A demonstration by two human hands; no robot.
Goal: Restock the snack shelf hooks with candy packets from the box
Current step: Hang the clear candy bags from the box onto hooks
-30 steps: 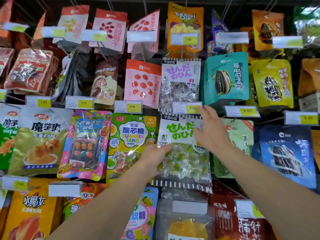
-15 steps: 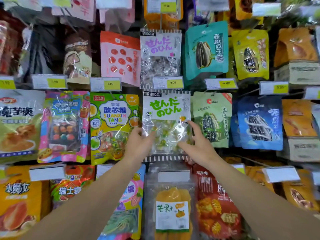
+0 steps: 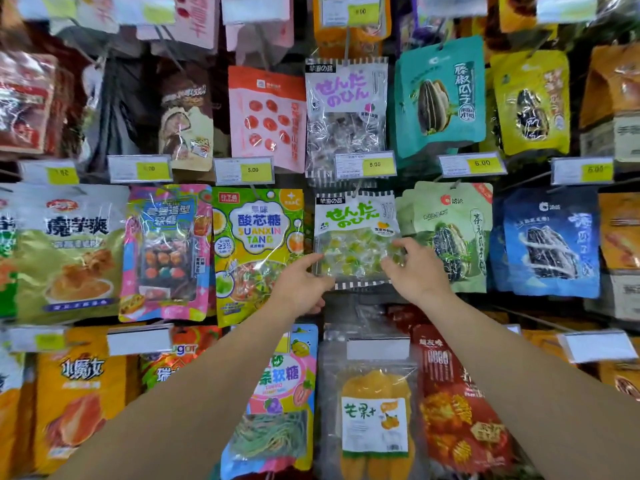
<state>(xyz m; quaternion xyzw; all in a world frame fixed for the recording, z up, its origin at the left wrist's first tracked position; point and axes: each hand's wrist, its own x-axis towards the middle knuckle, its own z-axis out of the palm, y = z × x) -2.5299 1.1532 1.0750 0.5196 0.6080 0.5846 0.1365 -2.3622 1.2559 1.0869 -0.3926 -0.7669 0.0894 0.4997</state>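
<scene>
A clear candy packet with green lettering (image 3: 355, 220) hangs on a hook in the middle row of the snack wall, under a 5.00 price tag (image 3: 365, 164). My left hand (image 3: 299, 289) touches its lower left corner with thumb and fingers. On the packet's lower right part rests my right hand (image 3: 415, 268), fingers bent against the clear film. Whether either hand pinches the packet or only touches it is hard to tell. No box is in view.
A matching packet with purple lettering (image 3: 346, 112) hangs above. A green and yellow candy bag (image 3: 258, 251) hangs to the left, a green seed bag (image 3: 450, 237) to the right. A dried mango bag (image 3: 375, 420) hangs below. Packets crowd every hook.
My right hand dropped from the packet's top near the hook to its lower right part. The left hand stayed at the lower left. The packet now hangs flat on the hook.
</scene>
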